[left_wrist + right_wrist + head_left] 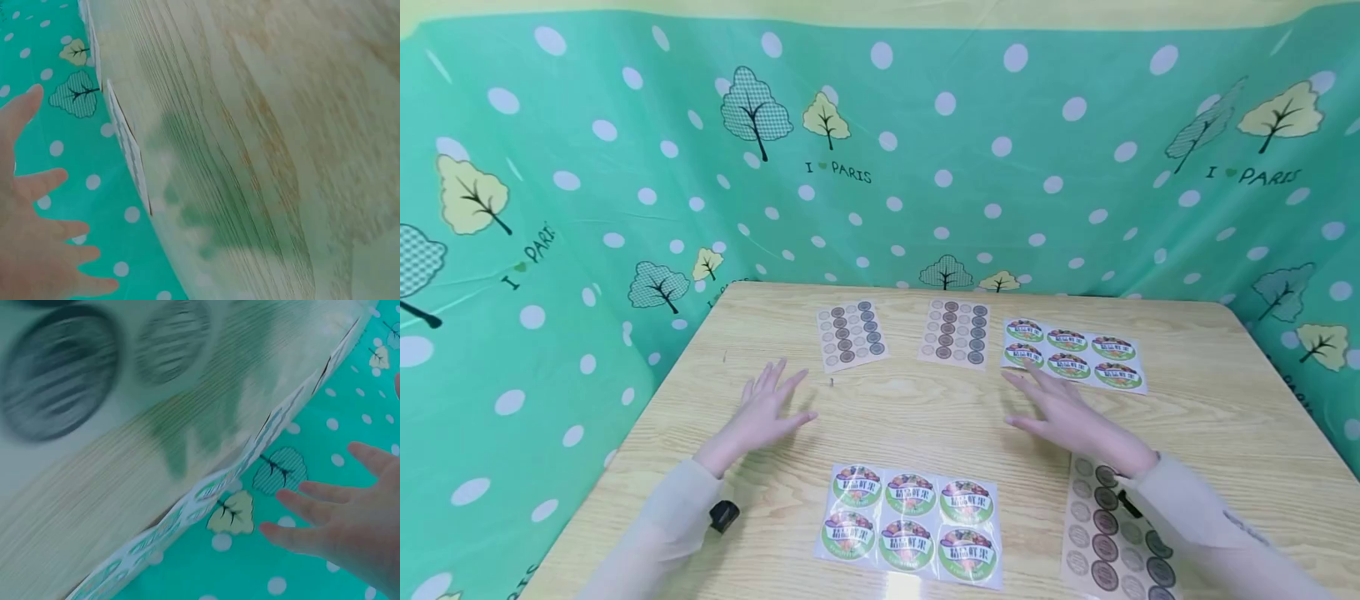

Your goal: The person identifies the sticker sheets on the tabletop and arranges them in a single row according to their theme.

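My left hand (765, 415) hovers over the left part of the table with its fingers spread, holding nothing. On the other side my right hand (1067, 421) is likewise spread and holds nothing. Just beyond it lies a sheet of oval fruit-label stickers (1070, 353). A second fruit-label sheet (910, 523) lies near the front, between the forearms. Under the right forearm is a sheet of round brown and grey stickers (1093, 529), partly hidden by the sleeve. Both wrist views show the fingers (37, 184) (319, 500) stretched out with nothing in them.
Two smaller sheets of round stickers, a left one (852, 335) and a right one (955, 335), lie toward the table's back edge. The wooden table (910, 417) meets a green dotted cloth (925, 150) at the back and sides. Small black pieces (724, 516) show at both wrists.
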{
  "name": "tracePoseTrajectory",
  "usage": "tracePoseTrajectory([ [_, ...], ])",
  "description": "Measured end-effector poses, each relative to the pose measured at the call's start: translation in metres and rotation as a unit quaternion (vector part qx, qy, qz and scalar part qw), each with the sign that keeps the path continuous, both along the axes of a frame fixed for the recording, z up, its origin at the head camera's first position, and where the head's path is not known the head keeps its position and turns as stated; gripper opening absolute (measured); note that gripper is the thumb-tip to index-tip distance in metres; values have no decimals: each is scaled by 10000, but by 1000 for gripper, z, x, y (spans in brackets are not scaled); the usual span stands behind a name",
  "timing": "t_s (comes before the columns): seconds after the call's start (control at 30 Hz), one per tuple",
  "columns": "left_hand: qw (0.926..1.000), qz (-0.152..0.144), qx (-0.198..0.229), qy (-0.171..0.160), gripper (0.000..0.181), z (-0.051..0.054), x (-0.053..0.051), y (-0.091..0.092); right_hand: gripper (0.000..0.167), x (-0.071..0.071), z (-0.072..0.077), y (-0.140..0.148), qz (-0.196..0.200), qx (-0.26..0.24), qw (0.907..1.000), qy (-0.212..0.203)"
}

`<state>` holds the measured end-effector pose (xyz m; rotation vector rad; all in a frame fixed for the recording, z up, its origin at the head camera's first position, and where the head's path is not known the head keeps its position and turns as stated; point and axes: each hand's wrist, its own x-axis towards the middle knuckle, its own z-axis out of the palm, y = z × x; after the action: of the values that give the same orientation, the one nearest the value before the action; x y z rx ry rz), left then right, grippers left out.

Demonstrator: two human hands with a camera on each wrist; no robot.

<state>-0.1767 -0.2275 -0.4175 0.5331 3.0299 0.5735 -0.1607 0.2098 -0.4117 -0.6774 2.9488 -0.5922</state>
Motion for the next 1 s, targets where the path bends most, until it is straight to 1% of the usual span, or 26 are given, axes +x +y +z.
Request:
tracePoseTrajectory([
  [0.17,9999,21,145,-71,71,0,-7,0,67,-16,-3,-18,202,-167,9996,-46],
  [0.27,9996,59,261,-67,70,0,-12,-1,67,-25,-3,-27,229,-357,9990,-166],
  [0.53,9976,160,621,-248,66,-2,-28,-2,65,-48,-4,-51,257,-895,9946,-451],
  [0.73,9938,224,1021,-369,63,-3,-39,-1,61,-65,-6,-71,197,-1224,9893,-769],
  [0.87,9899,360,1285,-488,62,-5,-47,0,58,-76,-8,-85,327,-1487,9853,-780],
  [0.97,9869,429,1474,-498,60,-6,-54,2,56,-84,-10,-97,406,-1607,9834,-741],
  [1.0,9862,452,1513,-501,59,-7,-56,2,55,-87,-11,-101,384,-1662,9822,-785],
])
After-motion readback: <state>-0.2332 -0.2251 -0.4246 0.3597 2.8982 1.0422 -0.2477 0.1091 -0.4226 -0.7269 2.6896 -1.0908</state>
